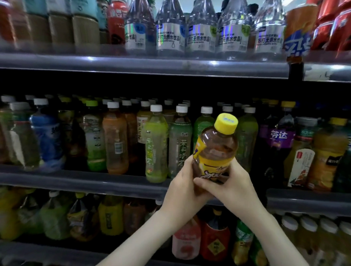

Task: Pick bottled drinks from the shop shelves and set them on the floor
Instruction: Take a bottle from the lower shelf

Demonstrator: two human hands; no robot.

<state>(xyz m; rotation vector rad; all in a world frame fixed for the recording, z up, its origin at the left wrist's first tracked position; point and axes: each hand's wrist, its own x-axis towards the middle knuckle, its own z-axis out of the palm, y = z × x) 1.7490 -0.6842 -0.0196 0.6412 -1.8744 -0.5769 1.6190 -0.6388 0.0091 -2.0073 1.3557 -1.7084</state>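
An iced tea bottle [216, 148] with a yellow cap, brown liquid and a yellow label is held upright in front of the middle shelf. My left hand [183, 185] grips its lower left side. My right hand [231, 182] wraps round its lower right side and base, thumb across the front. The bottle's bottom is hidden behind my fingers. The floor is out of view.
The middle shelf [79, 181] carries rows of green and orange tea bottles [156, 146]. Clear water bottles [170, 27] line the top shelf [133, 64]. Larger bottles [214, 239] fill the shelf below. Dark soda bottles [277, 144] stand right of the held bottle.
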